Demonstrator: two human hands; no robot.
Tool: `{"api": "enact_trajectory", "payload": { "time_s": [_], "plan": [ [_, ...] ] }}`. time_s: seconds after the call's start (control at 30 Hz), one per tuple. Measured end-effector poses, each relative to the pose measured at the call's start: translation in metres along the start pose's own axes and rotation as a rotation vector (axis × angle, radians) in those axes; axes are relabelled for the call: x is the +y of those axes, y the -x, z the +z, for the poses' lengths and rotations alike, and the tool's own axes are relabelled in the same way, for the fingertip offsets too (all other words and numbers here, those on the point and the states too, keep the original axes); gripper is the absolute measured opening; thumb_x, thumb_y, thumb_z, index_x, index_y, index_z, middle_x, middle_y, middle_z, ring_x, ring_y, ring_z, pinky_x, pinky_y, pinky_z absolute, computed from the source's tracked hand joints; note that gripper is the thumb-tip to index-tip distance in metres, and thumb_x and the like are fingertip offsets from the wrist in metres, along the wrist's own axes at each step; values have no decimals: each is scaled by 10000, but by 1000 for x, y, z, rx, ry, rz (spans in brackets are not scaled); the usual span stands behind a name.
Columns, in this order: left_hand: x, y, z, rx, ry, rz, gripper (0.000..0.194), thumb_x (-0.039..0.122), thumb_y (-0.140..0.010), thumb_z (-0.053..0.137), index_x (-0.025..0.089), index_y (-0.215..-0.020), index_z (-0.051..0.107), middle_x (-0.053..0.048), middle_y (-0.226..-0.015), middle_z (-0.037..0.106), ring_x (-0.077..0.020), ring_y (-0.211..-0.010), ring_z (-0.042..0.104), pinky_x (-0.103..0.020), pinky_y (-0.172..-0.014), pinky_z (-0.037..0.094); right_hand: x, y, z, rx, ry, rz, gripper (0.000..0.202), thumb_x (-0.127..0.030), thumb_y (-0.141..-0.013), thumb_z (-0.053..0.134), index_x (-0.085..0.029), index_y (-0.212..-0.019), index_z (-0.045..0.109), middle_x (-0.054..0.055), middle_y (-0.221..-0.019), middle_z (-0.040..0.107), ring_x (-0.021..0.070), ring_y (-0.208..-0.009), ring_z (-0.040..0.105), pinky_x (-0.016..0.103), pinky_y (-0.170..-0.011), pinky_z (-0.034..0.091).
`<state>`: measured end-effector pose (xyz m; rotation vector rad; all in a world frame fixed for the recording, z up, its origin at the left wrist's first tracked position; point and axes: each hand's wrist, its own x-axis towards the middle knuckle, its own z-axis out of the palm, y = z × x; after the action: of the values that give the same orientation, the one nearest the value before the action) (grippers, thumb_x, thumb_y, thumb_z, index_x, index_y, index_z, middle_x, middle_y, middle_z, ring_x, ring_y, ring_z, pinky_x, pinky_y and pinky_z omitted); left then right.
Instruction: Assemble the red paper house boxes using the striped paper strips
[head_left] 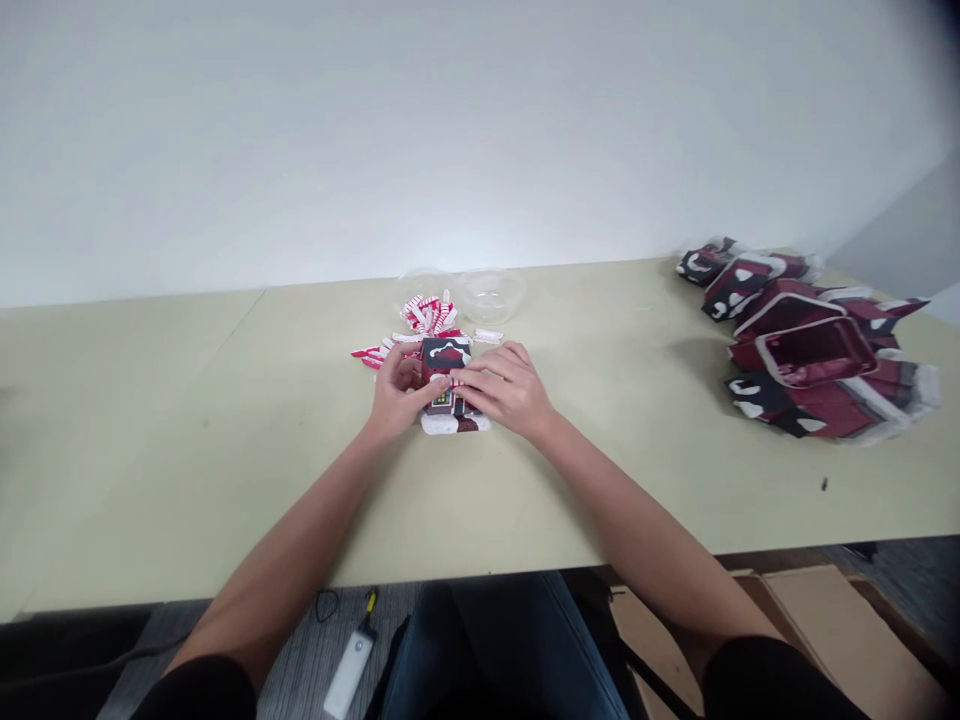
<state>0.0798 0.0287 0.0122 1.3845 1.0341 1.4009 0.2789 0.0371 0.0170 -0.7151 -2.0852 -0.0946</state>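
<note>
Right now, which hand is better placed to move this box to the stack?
Probably the right hand: it is at the box, on the side nearer the stack; the left hand is farther off.

The pale tabletop bore two clear bowls at its rear, red-and-white strips before them, maroon box-like pieces at right, and a small dark fragment near the front edge.
</note>
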Motion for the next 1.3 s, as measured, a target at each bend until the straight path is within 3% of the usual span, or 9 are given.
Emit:
{"api": "enact_trajectory", "payload": {
  "time_s": [0.13, 0.23, 0.37, 0.6, 0.8, 0.93, 1.1, 1.2, 1.3],
  "plan": [
    [-5, -1, -3, 30, -19, 53, 714, 487, -554, 916, 227, -1116, 560, -14, -868, 725, -100, -672, 645, -195, -619, 513, 2, 2, -1, 130, -238, 225, 718, -620, -790, 716, -232, -1361, 518, 129, -1230, 629, 269, -1102, 592, 439, -964, 438],
    [-4, -1, -3, 28, -2, 124, 709, 478, -562, 914, 225, -1123, 561, -32, -917, 730, -125, -751, 674, -219, -680, 540, 5, 5, 4, 52, -466, 401, 966, -672, -736, 727, -219, -1483, 316, 158, -1282, 615, 275, -1099, 605, 441, -922, 457],
    [0, 0, -3, -17, 10, 228, 682, 439, -581, 914, 217, -1123, 564, -43, -953, 730, -135, -819, 684, -232, -741, 545, 5, 7, 10, -31, -678, 540, 935, -672, -726, 734, -222, -1444, 339, 144, -1205, 660, 269, -1079, 623, 423, -898, 452],
    [7, 4, -4, -24, -64, 375, 674, 384, -584, 918, 212, -1135, 570, -53, -1004, 716, -125, -852, 677, -211, -745, 530, -4, 3, 3, 29, -704, 496, 881, -639, -696, 781, -243, -1371, 375, 101, -1112, 669, 272, -1092, 621, 466, -989, 429],
    [9, 4, -2, -28, -69, 331, 631, 387, -631, 887, 212, -1139, 556, -52, -981, 718, -125, -832, 682, -219, -742, 542, -8, 4, 12, 70, -781, 505, 775, -611, -725, 771, -252, -1286, 375, 112, -1157, 662, 254, -1102, 630, 472, -1034, 435],
    [9, -7, -12, -14, -101, 316, 675, 417, -609, 894, 209, -1147, 544, -64, -1010, 723, -142, -855, 702, -236, -764, 567, -5, -1, 13, 17, -788, 613, 950, -669, -634, 805, -267, -1360, 345, 144, -1308, 610, 291, -1229, 580, 527, -1090, 395],
    [24, -28, -73, 430, -278, 400, 815, 519, -512, 915, 199, -1153, 527, -36, -948, 719, -138, -805, 695, -212, -684, 545, 18, -1, -26, 6, -605, 748, 1027, -720, -605, 783, -297, -1433, 348, 155, -1515, 433, 354, -1342, 484, 589, -1064, 398],
    [36, -27, -139, 820, -498, 304, 901, 520, -477, 928, 192, -1215, 530, -45, -1033, 713, -152, -817, 688, -274, -725, 579, 41, 22, -75, 7, -293, 811, 874, -714, -657, 741, -265, -1356, 472, 149, -1474, 476, 365, -1281, 529, 576, -1002, 455],
    [43, -10, -213, 1069, -707, 164, 885, 494, -536, 895, 227, -1269, 477, -40, -1218, 662, -181, -938, 690, -417, -883, 613, 64, 61, -133, 35, 155, 725, 808, -744, -701, 669, -194, -1282, 556, 191, -1351, 562, 401, -1269, 516, 616, -1054, 395]
  ]
}}
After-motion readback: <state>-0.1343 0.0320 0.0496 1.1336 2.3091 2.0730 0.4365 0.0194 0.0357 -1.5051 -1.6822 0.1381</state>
